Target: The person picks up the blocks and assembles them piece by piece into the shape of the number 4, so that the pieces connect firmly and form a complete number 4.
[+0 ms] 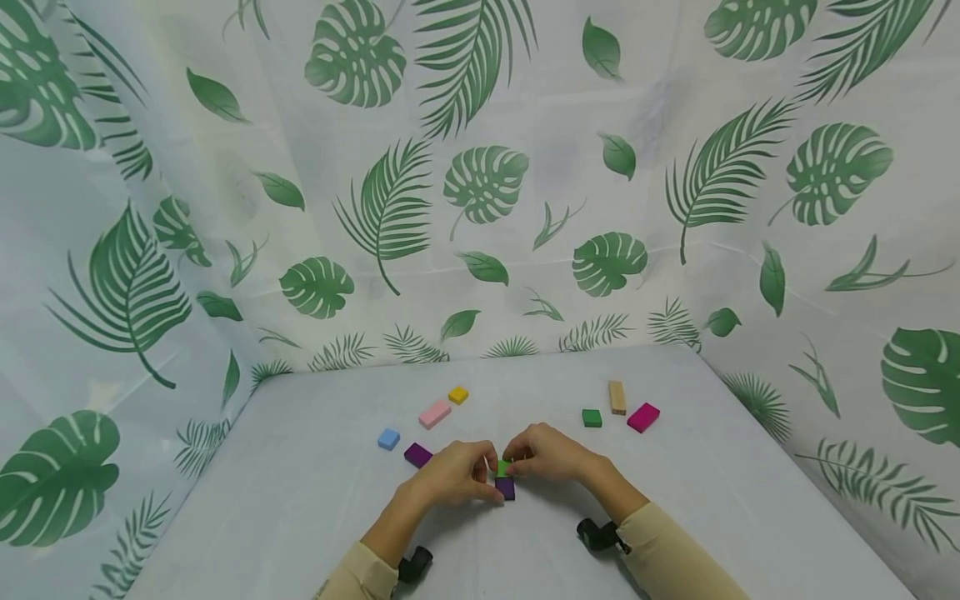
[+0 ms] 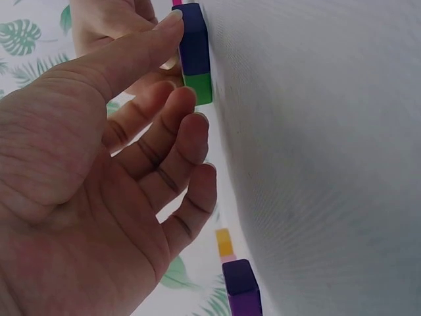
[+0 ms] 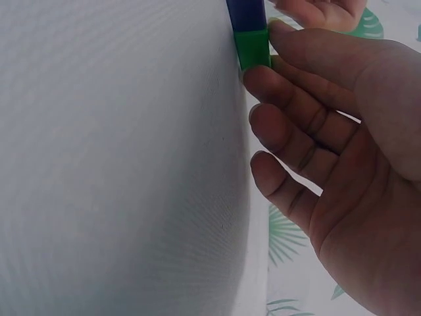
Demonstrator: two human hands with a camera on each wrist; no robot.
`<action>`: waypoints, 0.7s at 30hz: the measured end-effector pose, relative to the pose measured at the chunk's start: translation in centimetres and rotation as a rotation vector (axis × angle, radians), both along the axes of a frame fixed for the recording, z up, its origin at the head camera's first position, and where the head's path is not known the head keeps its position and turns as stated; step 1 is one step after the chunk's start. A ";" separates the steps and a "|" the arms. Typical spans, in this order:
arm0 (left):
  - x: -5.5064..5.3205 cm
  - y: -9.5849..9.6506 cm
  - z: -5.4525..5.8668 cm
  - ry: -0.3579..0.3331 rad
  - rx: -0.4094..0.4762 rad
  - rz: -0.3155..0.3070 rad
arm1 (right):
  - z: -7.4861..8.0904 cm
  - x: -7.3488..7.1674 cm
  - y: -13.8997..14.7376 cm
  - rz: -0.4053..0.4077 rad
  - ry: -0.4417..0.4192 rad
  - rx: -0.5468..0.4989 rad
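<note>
Two small blocks lie end to end on the table in the head view: a dark blue block (image 1: 506,489) nearer the person and a bright green block (image 1: 503,468) just beyond it. At their left, the left hand (image 1: 456,473) has its thumb against the dark blue block (image 2: 195,41), its other fingers curled beside the pair. From the right, the right hand (image 1: 553,454) pinches the green block (image 3: 252,49) between thumb and fingertips. In the left wrist view the blocks touch. The fingers partly hide their far sides.
Left of the hands lie a purple block (image 1: 417,455), a light blue block (image 1: 388,439), a pink block (image 1: 435,414) and a yellow block (image 1: 458,395). Farther right are a dark green block (image 1: 592,418), a wooden block (image 1: 617,397) and a magenta block (image 1: 643,417). A leaf-patterned cloth (image 1: 525,250) hangs behind.
</note>
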State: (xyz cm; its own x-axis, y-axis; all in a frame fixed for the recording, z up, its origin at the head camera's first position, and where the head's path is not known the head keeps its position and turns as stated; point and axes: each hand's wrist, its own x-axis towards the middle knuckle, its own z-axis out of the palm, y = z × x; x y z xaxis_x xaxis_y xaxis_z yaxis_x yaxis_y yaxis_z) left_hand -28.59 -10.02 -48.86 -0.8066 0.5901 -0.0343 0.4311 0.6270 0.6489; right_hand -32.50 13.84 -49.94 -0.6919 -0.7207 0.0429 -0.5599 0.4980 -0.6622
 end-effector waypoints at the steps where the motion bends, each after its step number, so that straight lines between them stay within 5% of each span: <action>1: 0.0 0.0 0.0 -0.001 0.000 0.000 | 0.0 0.0 0.0 0.002 0.001 0.000; 21: 0.1 0.1 0.2 -0.007 -0.010 -0.009 | 0.5 0.5 0.1 0.016 -0.029 -0.001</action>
State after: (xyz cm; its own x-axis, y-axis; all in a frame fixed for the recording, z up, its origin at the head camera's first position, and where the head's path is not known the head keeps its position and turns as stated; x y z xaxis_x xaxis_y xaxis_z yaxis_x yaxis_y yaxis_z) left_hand -28.46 -9.93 -48.65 -0.8009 0.5970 -0.0455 0.4324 0.6293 0.6457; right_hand -32.05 13.89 -49.40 -0.6816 -0.7314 0.0234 -0.5479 0.4889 -0.6788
